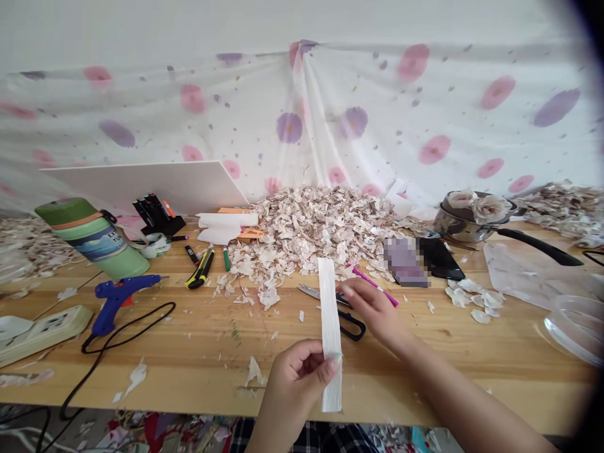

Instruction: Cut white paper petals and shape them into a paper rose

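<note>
Upright in my left hand is a white crepe paper strip, pinched between thumb and fingers near its lower part. A pair of scissors with black handles lies behind the strip, blades pointing left. My right hand is at the scissors, its fingers closed together over the upper handle. Part of the scissors is hidden by the strip and by those fingers. A magenta pen lies just beyond the right hand.
Behind the hands rises a heap of pale paper petals. Left are a blue glue gun, a power strip, a green tumbler and a utility knife. Right are a phone, a pot and a clear plastic container.
</note>
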Motion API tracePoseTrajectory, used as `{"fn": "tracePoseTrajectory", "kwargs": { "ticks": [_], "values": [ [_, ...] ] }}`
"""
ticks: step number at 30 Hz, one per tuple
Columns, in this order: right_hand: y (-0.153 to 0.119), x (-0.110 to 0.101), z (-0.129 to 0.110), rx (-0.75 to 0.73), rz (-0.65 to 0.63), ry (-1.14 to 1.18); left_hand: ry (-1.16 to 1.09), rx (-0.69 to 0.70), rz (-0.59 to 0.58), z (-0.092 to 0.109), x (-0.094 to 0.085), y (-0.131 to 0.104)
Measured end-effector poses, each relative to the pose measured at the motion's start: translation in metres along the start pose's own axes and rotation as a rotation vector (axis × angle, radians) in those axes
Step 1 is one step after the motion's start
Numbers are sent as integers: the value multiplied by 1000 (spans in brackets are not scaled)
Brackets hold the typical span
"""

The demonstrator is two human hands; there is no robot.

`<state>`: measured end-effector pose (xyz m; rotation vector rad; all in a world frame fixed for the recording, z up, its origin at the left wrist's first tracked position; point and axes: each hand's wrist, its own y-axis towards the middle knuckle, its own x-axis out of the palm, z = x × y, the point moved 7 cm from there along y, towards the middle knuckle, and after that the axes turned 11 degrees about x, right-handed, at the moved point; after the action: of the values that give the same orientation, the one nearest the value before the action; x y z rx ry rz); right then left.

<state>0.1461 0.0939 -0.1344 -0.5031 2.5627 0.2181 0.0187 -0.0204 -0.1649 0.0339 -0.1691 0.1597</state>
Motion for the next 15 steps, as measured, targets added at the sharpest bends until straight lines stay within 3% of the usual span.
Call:
{"fn": "tracePoseTrajectory", "kwargs": {
  "ticks": [4, 11, 13, 15],
  "values": [
    [-3, 11, 0, 95, -191, 496, 86, 1, -73, -9, 9, 3],
    [-4, 10, 8, 243, -111, 578, 156, -70, -303, -23, 26, 3],
    [-4, 11, 9, 253, -134, 579, 135, -29, -274, -16, 21, 10],
    [-6, 14, 8, 251, -172, 566, 143, 64, -134, -3, 12, 21]
  ]
}}
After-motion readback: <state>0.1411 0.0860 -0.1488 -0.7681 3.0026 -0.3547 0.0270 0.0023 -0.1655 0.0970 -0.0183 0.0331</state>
